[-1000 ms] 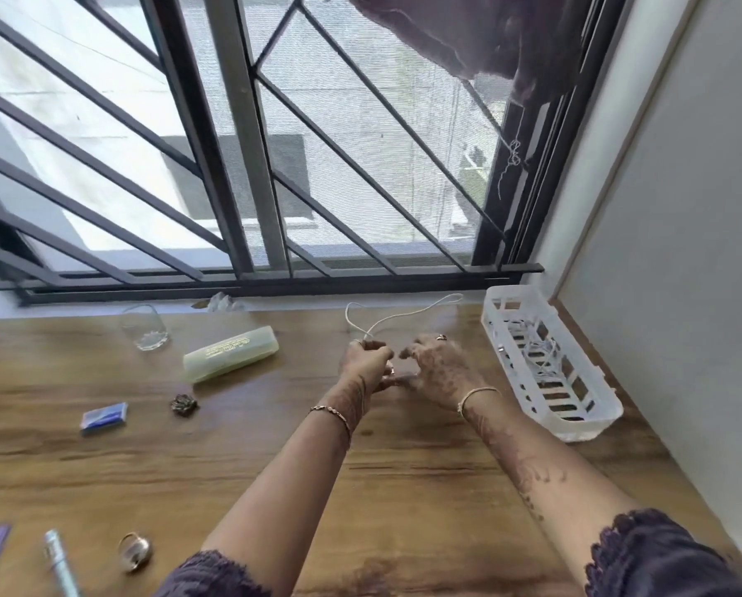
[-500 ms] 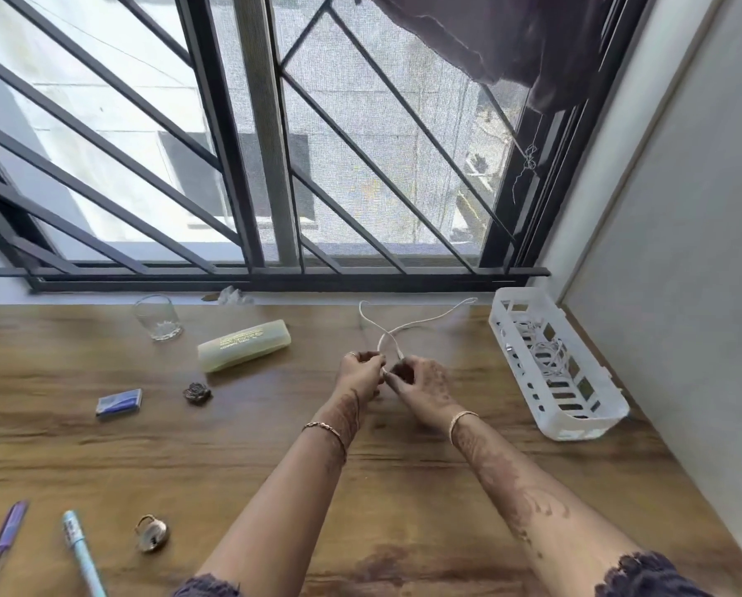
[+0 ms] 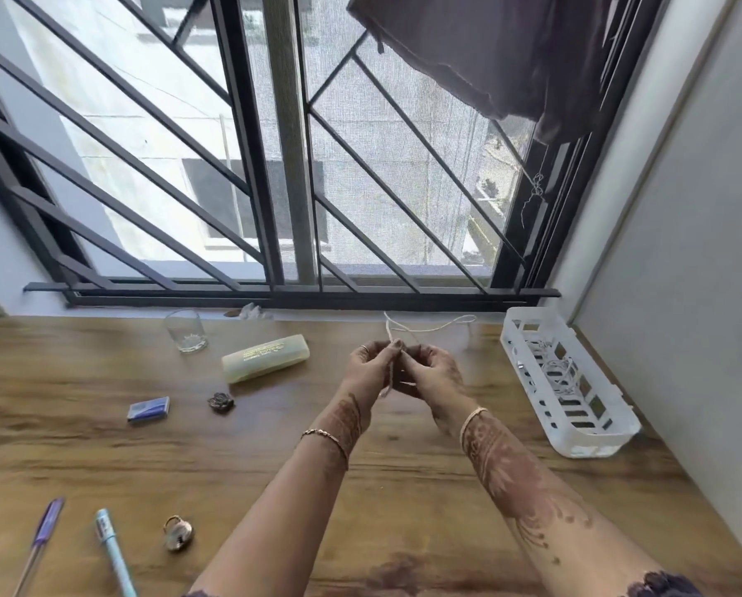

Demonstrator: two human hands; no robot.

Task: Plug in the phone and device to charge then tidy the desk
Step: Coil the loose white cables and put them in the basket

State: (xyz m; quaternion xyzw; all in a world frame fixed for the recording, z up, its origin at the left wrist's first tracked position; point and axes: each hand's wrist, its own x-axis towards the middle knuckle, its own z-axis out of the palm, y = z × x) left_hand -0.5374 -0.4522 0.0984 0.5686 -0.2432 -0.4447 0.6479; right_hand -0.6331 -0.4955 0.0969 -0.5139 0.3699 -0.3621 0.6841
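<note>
Desk inventory, from your head camera:

- Your left hand (image 3: 371, 368) and right hand (image 3: 436, 377): raised together over the middle of the desk (image 3: 102, 458), fingers of both curled around a thin white cable (image 3: 429, 327). The stretch between your palms is blurred, and its plug ends are hidden.
- Cable, free part: loops away from your hands toward the window sill and lies on the desk there.
- White slotted basket (image 3: 589, 443): on the desk's right side by the wall, holding a second tangle of white cord (image 3: 554, 372) (seen only in part through the slots).
- Pale yellow oblong case (image 3: 266, 357): left of your hands; it bears gold lettering too small to read.
- Clear glass (image 3: 187, 336): upright, just beyond the case.
- Small blue packet (image 3: 148, 409) and a dark, flower-shaped trinket (image 3: 221, 402): near each other; no print can be made out on the packet.
- Padlock (image 3: 177, 538), light-blue pen (image 3: 111, 549), purple pen (image 3: 46, 527): near edge, left; both pens are cut off by the frame's bottom.
- Dark cloth (image 3: 490, 49): hangs at the window, cropped at the top.
</note>
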